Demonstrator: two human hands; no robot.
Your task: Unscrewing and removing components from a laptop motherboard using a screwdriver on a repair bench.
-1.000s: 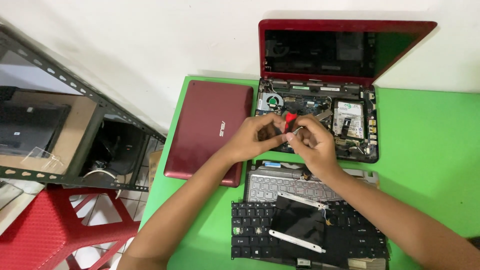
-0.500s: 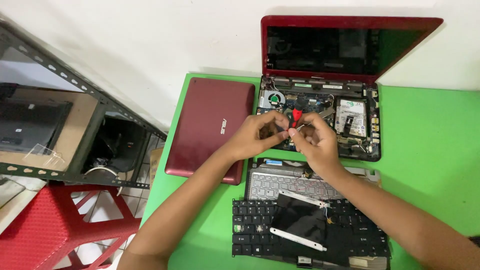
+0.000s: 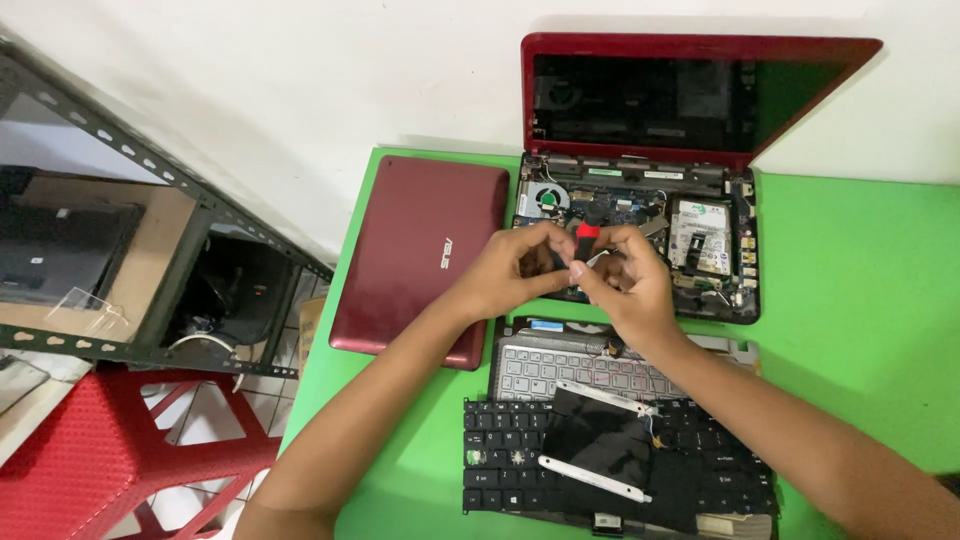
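My left hand and my right hand meet over the front edge of an opened red laptop, whose bare circuit board, fan and drive are exposed. Both hands pinch a small tool with a red and black handle between their fingertips. What the tool's tip touches is hidden by my fingers. The laptop's dark screen stands upright against the white wall.
A closed red laptop lid lies left on the green table. Near me rest a silver keyboard frame and a black keyboard with a dark panel and white strips on top. A metal shelf and red stool stand at left.
The view has shifted slightly; my hands stay together over the open laptop, with the red-handled tool turned a little between my fingers.
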